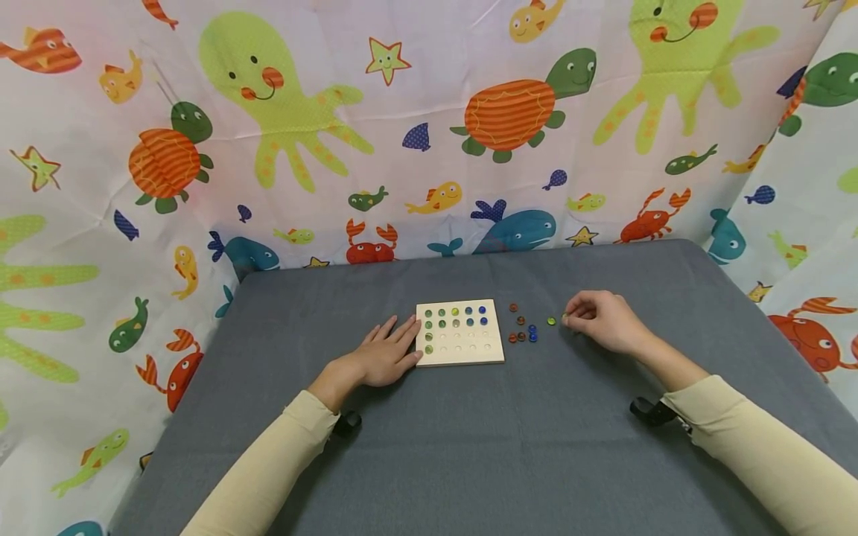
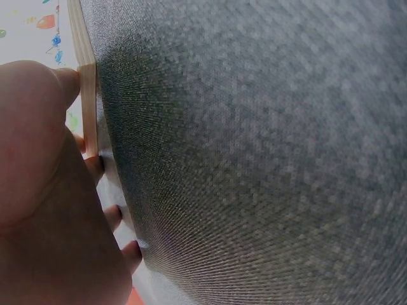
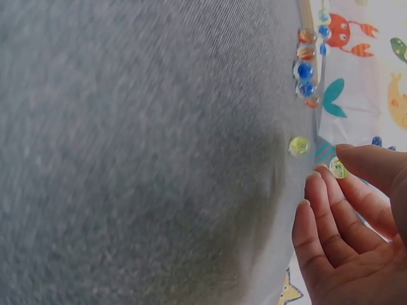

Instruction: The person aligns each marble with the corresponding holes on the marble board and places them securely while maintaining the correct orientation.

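Observation:
A light wooden board (image 1: 469, 357) with rows of round hollows lies on the table. Glass marbles fill its upper two rows and its left column: green, yellow, a pale one and blue. My left hand (image 1: 385, 359) rests at the board's left side with fingers spread, thumb and fingertips touching its edge (image 2: 89, 108). To the right of the board, my right hand (image 1: 606, 320) pinches a yellow-green marble (image 3: 338, 168) between thumb and forefinger. Just left of those fingertips, another yellow-green marble (image 1: 551, 321) lies on the cloth.
Between the board and the right hand lie several loose brown-orange marbles (image 1: 520, 321) and blue marbles (image 1: 532, 337). A grey cloth (image 1: 442, 447) covers the table. Behind and at the sides hangs a curtain (image 1: 415, 82) printed with sea animals.

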Available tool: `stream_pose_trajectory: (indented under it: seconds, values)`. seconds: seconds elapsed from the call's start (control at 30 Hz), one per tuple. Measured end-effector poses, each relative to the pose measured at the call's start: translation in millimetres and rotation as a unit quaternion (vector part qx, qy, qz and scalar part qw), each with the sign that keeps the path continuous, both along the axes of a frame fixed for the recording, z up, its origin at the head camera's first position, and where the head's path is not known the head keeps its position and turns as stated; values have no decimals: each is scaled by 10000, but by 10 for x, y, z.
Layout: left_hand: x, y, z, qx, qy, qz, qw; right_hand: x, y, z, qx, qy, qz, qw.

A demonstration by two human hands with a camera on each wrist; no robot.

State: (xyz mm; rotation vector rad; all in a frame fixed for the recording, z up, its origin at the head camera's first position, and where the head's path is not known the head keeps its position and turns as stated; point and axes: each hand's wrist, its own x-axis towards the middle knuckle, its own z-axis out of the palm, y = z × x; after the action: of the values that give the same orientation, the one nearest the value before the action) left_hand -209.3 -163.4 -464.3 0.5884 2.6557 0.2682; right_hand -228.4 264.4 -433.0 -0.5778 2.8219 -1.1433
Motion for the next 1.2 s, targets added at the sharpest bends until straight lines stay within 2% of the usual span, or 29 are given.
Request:
stream_pose_trajectory:
  seconds: [0.37,0.6,0.83,1.07,1.2]
  values:
    - [-7,-11,-24,60,24,-42,10000,71,-98,32,-113,76,34,9999]
    - [54,6,40,14,10,-7,10000,114,-167,42,-139,181,44,9997]
    - [107,19,113,155,41,-91,9998,136,-233,51,-159,255,89,9995]
    - [41,1,9,-32,54,-52,10000,155,-319,89,-165,283,159,9993]
    - [18,-2,-12,-89,33,-18,10000,151,-373,104,-186,279,209,9992]
